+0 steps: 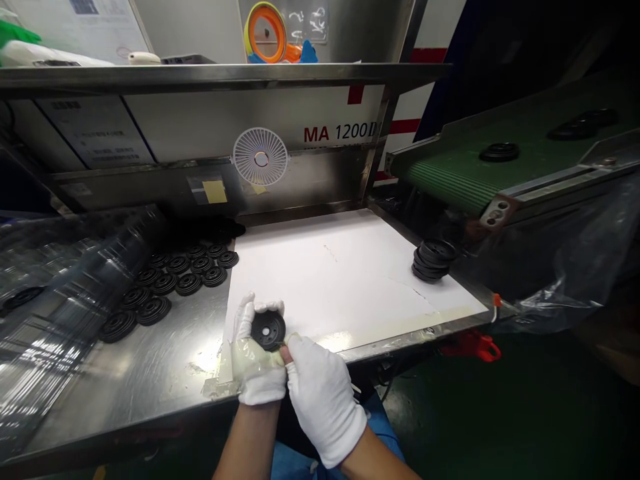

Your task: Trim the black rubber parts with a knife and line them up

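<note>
My left hand (255, 357), in a white glove, grips a round black plastic disc (268, 329) and holds it upright over the near edge of the white sheet (340, 273). My right hand (320, 393), also gloved, is closed in a pinch at the disc's lower right rim; whatever it pinches is too small to name. Rows of several matching black discs (175, 280) lie flat on the steel table to the left. A short stack of the same discs (433, 260) stands at the sheet's right edge.
A green conveyor belt (465, 167) slopes up at the right and carries more black discs (499, 152). Clear plastic bags (55, 300) lie at the left. A small white fan (261, 157) sits on the back wall under a steel shelf (210, 73). A red tool (473, 347) hangs below the table edge.
</note>
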Tool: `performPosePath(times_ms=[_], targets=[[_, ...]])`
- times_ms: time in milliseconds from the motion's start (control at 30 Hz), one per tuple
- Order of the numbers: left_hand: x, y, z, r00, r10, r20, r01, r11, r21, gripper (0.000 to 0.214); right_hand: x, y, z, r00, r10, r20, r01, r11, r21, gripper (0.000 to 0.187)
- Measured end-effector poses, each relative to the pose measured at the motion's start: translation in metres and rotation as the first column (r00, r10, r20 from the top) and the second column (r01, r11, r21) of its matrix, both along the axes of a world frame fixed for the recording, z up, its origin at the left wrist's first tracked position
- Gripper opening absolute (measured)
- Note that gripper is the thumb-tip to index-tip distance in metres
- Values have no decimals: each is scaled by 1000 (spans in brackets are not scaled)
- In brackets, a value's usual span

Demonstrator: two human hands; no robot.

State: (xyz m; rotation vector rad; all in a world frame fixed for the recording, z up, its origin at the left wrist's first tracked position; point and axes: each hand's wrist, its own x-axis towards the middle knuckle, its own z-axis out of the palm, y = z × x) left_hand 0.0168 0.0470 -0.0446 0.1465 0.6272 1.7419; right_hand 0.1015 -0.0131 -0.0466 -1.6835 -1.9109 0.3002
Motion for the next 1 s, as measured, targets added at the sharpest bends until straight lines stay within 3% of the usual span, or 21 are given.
performPosePath(times_ms=[67,167,233,467,600,833,1000], targets=[[-1,-3,0,997,-64,-33,65,998,10,29,3,1,0,1000,6,5,-6,1000,10,18],[-5,-5,2,961,-278,-9,277,960,-23,37,8,2,-1,1000,11,13,-11,1000,10,19],[-7,-5,2,945,-327,13,327,945,-28,36,11,3,-3,1000,-6,17,6,1000,10,19],[1,-1,6,987,-159,23,161,984,-82,16,4,-3,-7,999,-46,-18,45,999,-23,19],[1,-1,9,991,-127,34,130,986,-104,14,0,-5,-7,999,-12,-45,11,1000,-21,17],[2,0,5,989,-142,43,145,988,-58,15,4,2,-6,998,-66,-13,66,997,33,20],[4,4,1,999,-48,23,49,998,-42,16,-1,-3,-7,999,-34,-17,34,999,3,16]])
